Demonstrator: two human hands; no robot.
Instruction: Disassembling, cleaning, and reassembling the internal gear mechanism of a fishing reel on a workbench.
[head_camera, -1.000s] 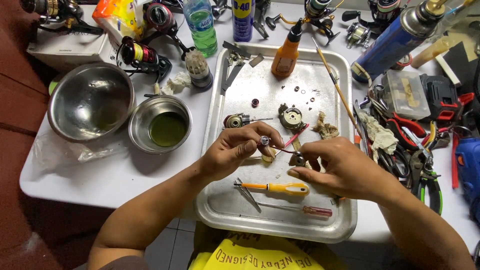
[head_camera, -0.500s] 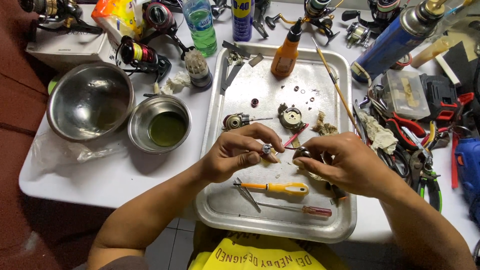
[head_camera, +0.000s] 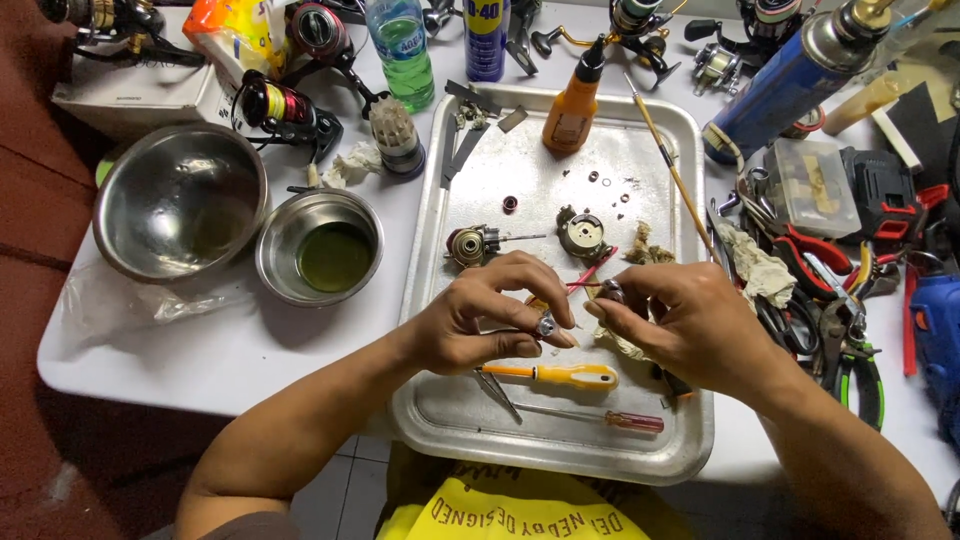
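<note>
Both hands meet over the middle of the metal tray (head_camera: 690, 455). The left hand (head_camera: 485, 315) pinches a small silver part (head_camera: 545, 326) in its fingertips; the right hand (head_camera: 690, 325) grips a dark round piece (head_camera: 612, 292) just beside it. A yellow screwdriver (head_camera: 560, 375) lies right under them, and open tray floor remains toward the orange bottle (head_camera: 572, 105). Pliers (head_camera: 850, 355) crowd the tray's right edge.

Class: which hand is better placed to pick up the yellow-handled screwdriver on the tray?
Probably the left hand: it hovers directly above the yellow-handled screwdriver's shaft, though pinching a small metal part. The right hand sits farther right.
</note>
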